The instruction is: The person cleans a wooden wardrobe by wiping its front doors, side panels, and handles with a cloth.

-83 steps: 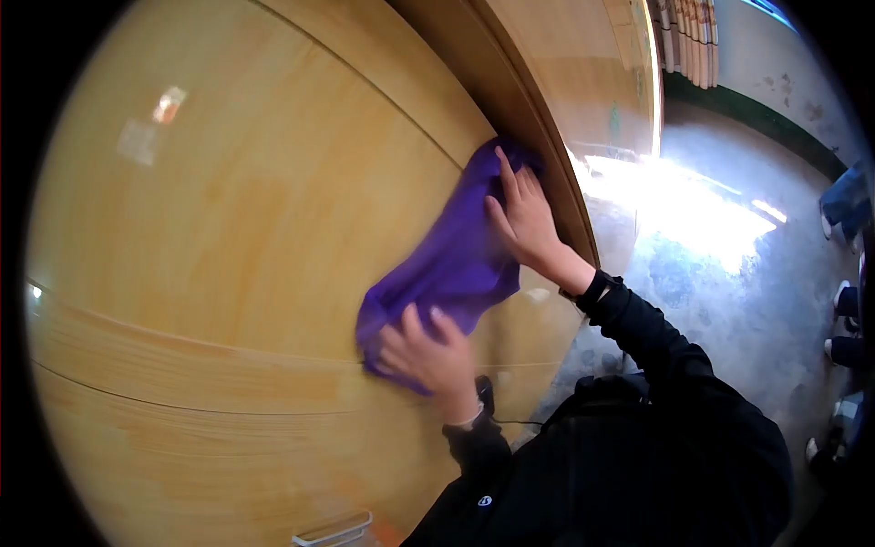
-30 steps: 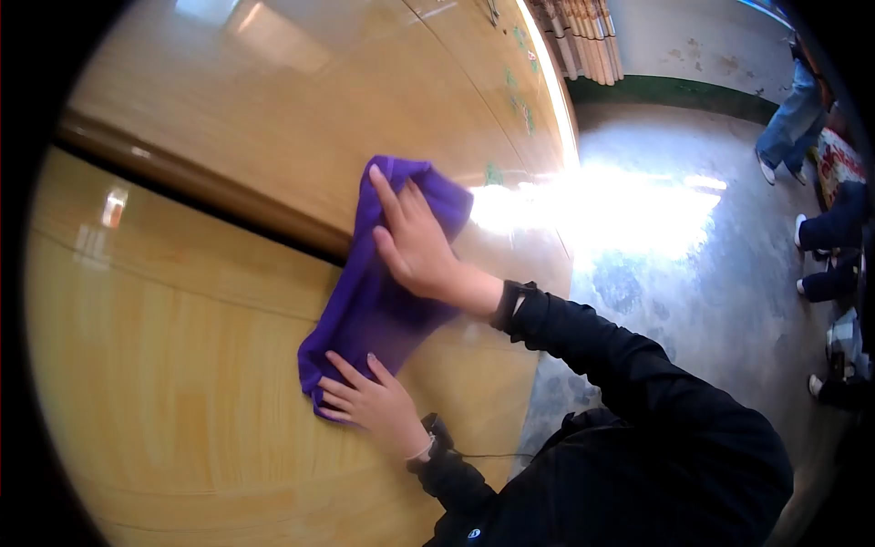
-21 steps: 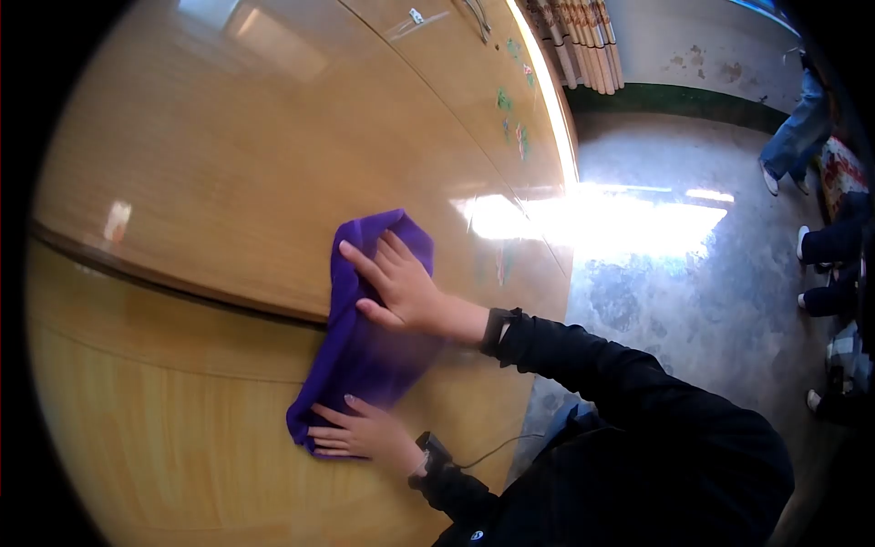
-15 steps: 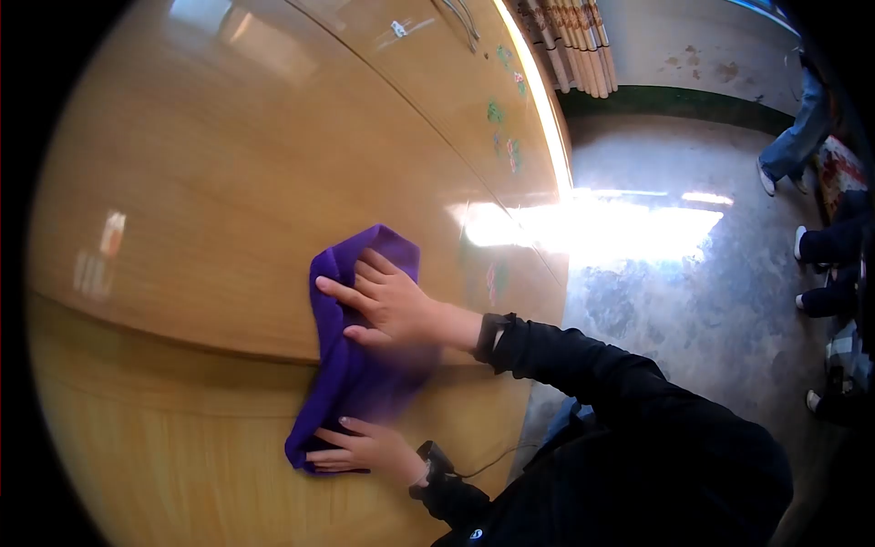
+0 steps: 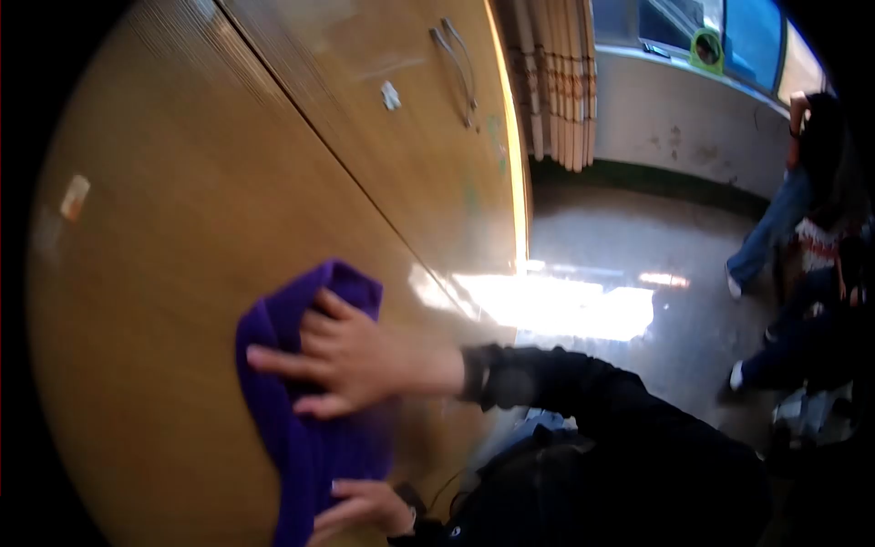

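Observation:
A purple cloth (image 5: 301,447) lies bunched against the smooth wooden front of a cabinet (image 5: 173,301). On its upper part, my right hand (image 5: 355,360) presses with the palm toward the wood, its fingers spread and slightly bent and its thumb apart. Lower down, my left hand (image 5: 365,509) rests at the cloth's edge with fingers stretched out, near the bottom of the view. Both hands are a little blurred. The cloth's lowest end runs out of the frame.
Metal handles (image 5: 456,73) and a small white patch (image 5: 390,96) are on the cabinet beyond a dark seam. Curtains (image 5: 556,87) hang behind it. Sunlight falls on the floor (image 5: 629,228). People (image 5: 802,173) are at the right, and a green-framed mirror (image 5: 706,50) stands on the windowsill.
The view has shifted, bringing the handles, window and mirror into sight. My hands and the cloth appear farther left and lower in the frame, and both hands still touch the cloth.

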Tool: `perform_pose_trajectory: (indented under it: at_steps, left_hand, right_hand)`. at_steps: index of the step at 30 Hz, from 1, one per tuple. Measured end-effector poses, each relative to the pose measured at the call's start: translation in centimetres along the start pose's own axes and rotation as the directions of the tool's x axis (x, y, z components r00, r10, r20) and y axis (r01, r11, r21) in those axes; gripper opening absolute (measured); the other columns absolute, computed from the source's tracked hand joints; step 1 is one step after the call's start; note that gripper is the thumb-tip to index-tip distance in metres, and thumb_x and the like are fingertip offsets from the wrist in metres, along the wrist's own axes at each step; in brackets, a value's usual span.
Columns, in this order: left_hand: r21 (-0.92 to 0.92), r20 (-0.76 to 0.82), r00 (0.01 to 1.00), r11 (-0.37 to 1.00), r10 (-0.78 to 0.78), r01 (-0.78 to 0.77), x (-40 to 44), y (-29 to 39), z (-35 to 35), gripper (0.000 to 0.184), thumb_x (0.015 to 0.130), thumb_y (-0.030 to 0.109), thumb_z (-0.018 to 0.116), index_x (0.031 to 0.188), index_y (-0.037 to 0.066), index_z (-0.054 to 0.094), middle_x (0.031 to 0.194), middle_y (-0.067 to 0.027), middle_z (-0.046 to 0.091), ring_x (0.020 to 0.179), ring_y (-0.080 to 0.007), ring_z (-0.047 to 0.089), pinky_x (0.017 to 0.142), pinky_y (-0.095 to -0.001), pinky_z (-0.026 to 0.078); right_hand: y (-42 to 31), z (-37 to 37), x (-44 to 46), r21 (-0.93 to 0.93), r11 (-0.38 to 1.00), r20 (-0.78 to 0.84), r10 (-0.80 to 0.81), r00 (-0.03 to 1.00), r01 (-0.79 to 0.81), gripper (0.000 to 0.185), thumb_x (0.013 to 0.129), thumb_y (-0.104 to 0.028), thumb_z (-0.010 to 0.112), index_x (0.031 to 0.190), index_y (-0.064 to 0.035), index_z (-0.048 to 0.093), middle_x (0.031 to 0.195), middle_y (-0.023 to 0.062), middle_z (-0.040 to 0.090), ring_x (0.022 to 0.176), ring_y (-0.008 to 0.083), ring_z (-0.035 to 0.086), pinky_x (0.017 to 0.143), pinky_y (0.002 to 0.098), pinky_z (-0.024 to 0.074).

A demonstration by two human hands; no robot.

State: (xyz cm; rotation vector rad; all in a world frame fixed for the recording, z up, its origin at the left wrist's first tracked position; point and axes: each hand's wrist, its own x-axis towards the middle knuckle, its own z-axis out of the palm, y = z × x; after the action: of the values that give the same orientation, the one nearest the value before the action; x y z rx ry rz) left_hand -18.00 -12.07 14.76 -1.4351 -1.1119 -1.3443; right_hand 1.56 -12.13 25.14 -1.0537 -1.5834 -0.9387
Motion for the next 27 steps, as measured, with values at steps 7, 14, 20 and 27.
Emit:
perform_pose_trajectory:
  at_steps: [7, 14, 20, 27]
  left_hand:
    - [0.217, 0.028, 0.999, 0.976, 0.024, -0.03, 0.3, 2.3, 2.1, 0.077, 0.088, 0.033, 0.053, 0.14, -0.004, 0.01, 0.14, -0.0362, 0.003, 0.128, -0.0526, 0.012, 0.103, -0.0577, 0.014]
    - [0.26, -0.01, 0.999, 0.965, 0.035, -0.031, 3.4, 9.8, 9.8, 0.076, 0.088, 0.034, 0.052, 0.14, -0.002, 0.011, 0.14, -0.0341, 0.006, 0.128, -0.0498, 0.015, 0.103, -0.0562, 0.015]
    - [0.305, -0.02, 0.999, 0.952, 0.047, -0.038, 5.6, 15.4, 15.0, 0.074, 0.087, 0.034, 0.052, 0.14, -0.001, 0.012, 0.14, -0.0324, 0.008, 0.128, -0.0474, 0.017, 0.103, -0.0549, 0.016]
    - [0.349, -0.04, 0.999, 0.937, 0.011, 0.003, 5.9, 23.5, 17.8, 0.073, 0.087, 0.034, 0.051, 0.14, 0.0, 0.014, 0.141, -0.0303, 0.012, 0.128, -0.0446, 0.019, 0.104, -0.0534, 0.017]
  right_hand:
    - [-0.5, 1.5, -1.0, 0.176, 0.968, -0.174, -0.15, 0.973, 0.18, 0.046, 0.091, -0.039, 0.038, 0.13, -0.0176, 0.048, 0.068, -0.0017, 0.042, 0.074, 0.0129, 0.046, 0.08, 0.0319, 0.0351]
    - [7.4, 1.9, -0.4, 0.479, 0.856, -0.088, -0.171, 0.981, 0.192, 0.044, 0.089, -0.027, 0.043, 0.132, -0.018, 0.044, 0.077, -0.0047, 0.046, 0.076, 0.0078, 0.047, 0.074, 0.0253, 0.036]
    - [15.0, 4.2, -0.7, 0.686, 0.711, -0.121, -0.097, 0.988, 0.154, 0.057, 0.081, -0.024, 0.047, 0.137, -0.0127, 0.036, 0.079, -0.0027, 0.045, 0.078, 0.0106, 0.047, 0.083, 0.0259, 0.035]
    - [27.0, 1.6, -3.5, 0.574, 0.812, 0.111, -0.203, 0.973, 0.104, 0.061, 0.081, -0.019, 0.047, 0.14, -0.0159, 0.03, 0.083, -0.0022, 0.045, 0.079, 0.0102, 0.047, 0.076, 0.0239, 0.0363]
